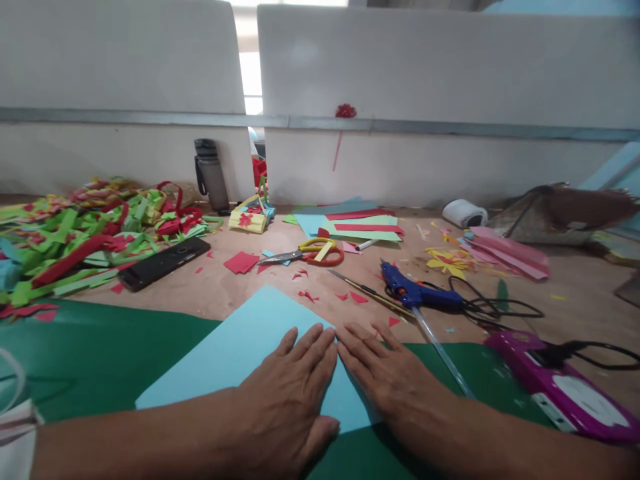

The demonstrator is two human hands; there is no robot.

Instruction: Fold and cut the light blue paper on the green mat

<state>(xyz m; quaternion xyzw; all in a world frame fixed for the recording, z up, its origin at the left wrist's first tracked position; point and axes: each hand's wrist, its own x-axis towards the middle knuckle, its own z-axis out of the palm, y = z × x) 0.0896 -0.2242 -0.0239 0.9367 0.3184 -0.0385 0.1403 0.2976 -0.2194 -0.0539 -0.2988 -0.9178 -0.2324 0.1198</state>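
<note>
A light blue sheet of paper (225,353) lies at a slant on the green mat (115,353), its far corner reaching onto the brown table. My left hand (300,387) rests flat on the sheet with its fingers stretched out. Against its right edge lies my right hand (385,373), also flat with fingers extended. The fingertips of both hands meet near the sheet's right side. Neither hand grips anything. Part of the paper is hidden under my hands and left forearm.
Beyond the sheet lie scissors (305,255), a pencil (370,292) and red scraps. A blue glue gun (420,290) and a magenta power strip (565,387) with cables are at right. At left are a phone (165,262), a paper-strip pile (90,233) and a bottle (213,177).
</note>
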